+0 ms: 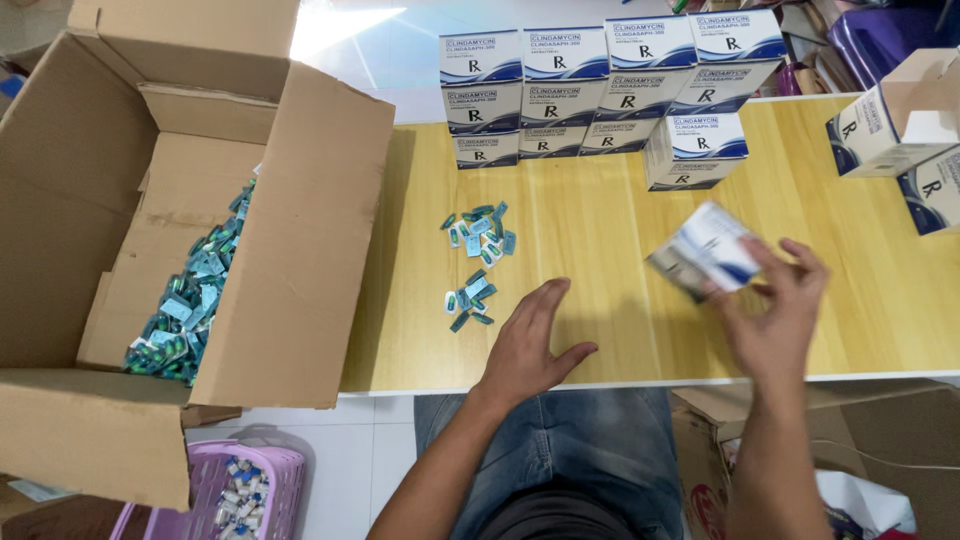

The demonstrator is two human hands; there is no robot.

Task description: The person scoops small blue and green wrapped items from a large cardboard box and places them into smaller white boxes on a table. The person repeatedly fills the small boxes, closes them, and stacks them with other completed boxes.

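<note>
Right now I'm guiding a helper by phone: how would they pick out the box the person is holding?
Start at the yellow table with its stacked row of white-and-blue boxes along the far edge. Nearer, toward the right, the right hand holds a small box above the tabletop. Unlike the stacked ones, it is tilted, blurred and in the air.

two hands (525, 345), one cardboard carton (190, 200), two capsule clusters (478, 235) (table).

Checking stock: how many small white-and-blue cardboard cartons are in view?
15: twelve in a stack at the wooden table's far edge, one carton in the right hand, two at the right edge; others may hide behind.
</note>
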